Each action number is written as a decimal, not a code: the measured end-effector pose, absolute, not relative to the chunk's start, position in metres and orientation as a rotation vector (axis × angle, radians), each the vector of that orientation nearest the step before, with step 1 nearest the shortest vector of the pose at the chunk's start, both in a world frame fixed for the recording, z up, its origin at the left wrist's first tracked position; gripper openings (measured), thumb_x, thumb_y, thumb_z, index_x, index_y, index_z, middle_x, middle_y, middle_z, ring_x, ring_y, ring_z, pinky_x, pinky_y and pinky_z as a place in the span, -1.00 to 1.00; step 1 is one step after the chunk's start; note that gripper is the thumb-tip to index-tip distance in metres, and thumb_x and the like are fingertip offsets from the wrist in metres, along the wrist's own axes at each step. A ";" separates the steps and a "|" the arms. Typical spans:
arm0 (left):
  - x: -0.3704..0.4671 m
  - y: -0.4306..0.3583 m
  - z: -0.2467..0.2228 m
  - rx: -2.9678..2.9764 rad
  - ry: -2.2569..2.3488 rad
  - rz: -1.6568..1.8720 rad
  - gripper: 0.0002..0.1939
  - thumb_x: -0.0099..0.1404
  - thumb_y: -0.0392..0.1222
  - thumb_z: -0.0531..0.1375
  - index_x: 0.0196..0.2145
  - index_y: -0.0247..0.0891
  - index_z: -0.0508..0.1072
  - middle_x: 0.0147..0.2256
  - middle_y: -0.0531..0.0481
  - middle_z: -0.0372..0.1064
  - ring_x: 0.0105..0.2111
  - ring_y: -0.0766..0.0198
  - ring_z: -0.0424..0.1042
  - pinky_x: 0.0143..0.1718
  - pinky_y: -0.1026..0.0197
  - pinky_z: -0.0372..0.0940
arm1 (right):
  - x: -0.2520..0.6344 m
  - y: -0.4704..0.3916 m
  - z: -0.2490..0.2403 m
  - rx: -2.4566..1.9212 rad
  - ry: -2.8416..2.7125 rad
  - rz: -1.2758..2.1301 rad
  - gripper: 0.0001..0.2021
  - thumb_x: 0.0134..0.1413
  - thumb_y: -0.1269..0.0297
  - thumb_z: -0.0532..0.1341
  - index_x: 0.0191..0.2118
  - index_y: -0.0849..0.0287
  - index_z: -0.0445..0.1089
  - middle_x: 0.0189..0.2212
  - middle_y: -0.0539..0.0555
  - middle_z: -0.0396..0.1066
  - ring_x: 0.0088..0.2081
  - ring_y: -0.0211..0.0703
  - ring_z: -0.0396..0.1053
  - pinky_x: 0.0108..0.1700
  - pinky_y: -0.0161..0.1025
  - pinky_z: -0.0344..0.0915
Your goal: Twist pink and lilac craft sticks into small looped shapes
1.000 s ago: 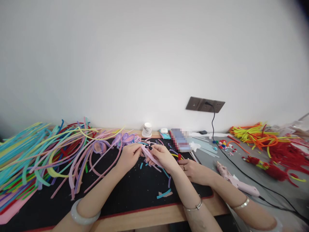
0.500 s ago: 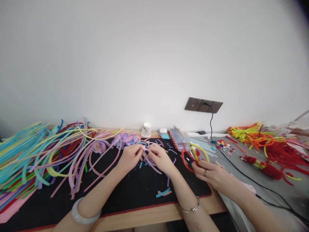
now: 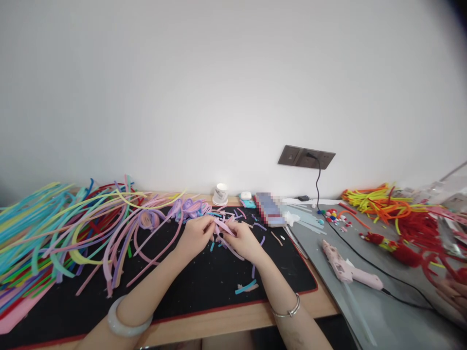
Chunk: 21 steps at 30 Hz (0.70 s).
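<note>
My left hand [image 3: 197,237] pinches a pale pink-lilac pipe cleaner [image 3: 223,226] between thumb and fingers. On the other side, my right hand [image 3: 243,241] has its fingers closed on the same pipe cleaner. A small dark spot shows by the right fingertips; I cannot make out what it is. Lilac strands [image 3: 233,250] hang below the hands over the black mat [image 3: 204,287]. Short cut pieces lie around, among them a blue one [image 3: 245,287]. Behind the left hand is a bundle of lilac and pink pipe cleaners [image 3: 188,209].
Many coloured pipe cleaners [image 3: 73,223] spread at left. A white cup [image 3: 221,193] stands by the wall. At right lie a pink glue gun [image 3: 350,272], its cable, pompoms [image 3: 333,216] and red stems [image 3: 419,228]. A co-worker's hand [image 3: 452,291] is at the right edge.
The pipe cleaner between my hands now shows as a longer lilac band. A co-worker's hand with red and yellow loops has moved off to the right, uncovering the glue gun.
</note>
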<state>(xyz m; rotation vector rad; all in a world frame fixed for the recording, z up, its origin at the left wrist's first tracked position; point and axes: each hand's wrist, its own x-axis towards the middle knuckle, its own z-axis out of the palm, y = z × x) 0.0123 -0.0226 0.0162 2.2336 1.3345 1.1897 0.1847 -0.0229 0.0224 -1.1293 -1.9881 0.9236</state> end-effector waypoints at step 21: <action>0.002 -0.013 0.010 2.159 1.264 1.283 -0.72 0.31 -0.26 0.01 -0.53 -0.25 0.37 -0.68 0.15 0.32 -0.64 0.39 0.34 -0.47 0.32 0.20 | 0.193 -0.028 0.019 -1.094 -1.834 1.713 -0.73 -0.03 0.58 0.05 -0.20 0.21 0.32 -0.34 0.04 0.40 -0.46 -0.25 0.48 -0.44 -0.32 0.46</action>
